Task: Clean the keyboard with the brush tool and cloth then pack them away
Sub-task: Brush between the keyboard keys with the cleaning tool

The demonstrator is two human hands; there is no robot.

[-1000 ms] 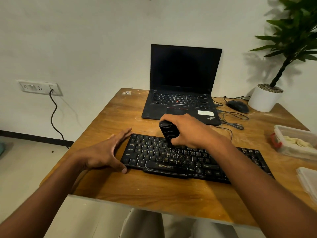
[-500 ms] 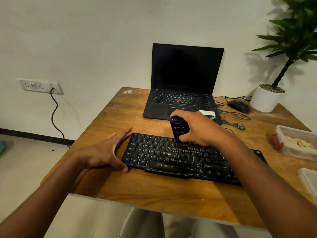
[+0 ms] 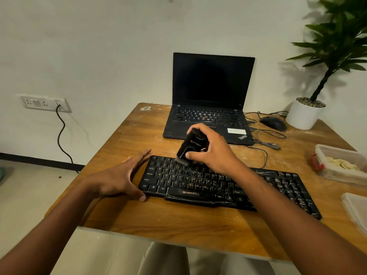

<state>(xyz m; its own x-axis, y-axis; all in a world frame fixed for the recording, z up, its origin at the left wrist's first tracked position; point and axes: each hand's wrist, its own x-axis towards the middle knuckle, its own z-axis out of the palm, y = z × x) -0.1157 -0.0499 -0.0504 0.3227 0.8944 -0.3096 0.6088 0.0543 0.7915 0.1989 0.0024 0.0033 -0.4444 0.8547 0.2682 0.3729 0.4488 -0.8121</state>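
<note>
A black keyboard (image 3: 224,185) lies across the wooden table (image 3: 178,225) in front of me. My right hand (image 3: 214,151) grips a black brush tool (image 3: 190,145), tilted, with its bristles touching the keyboard's top left rows. My left hand (image 3: 121,175) lies flat with straight fingers against the keyboard's left end, thumb at the front corner. No cloth can be picked out for certain.
An open black laptop (image 3: 210,108) stands behind the keyboard. A mouse (image 3: 274,123) with loose cables and a white potted plant (image 3: 304,114) sit at the back right. A clear plastic box (image 3: 341,163) and its lid (image 3: 355,211) are at the right edge.
My right hand has carried the brush tool leftward along the keyboard's top rows and tipped it, so the bristles now show. My left hand has stayed in place.
</note>
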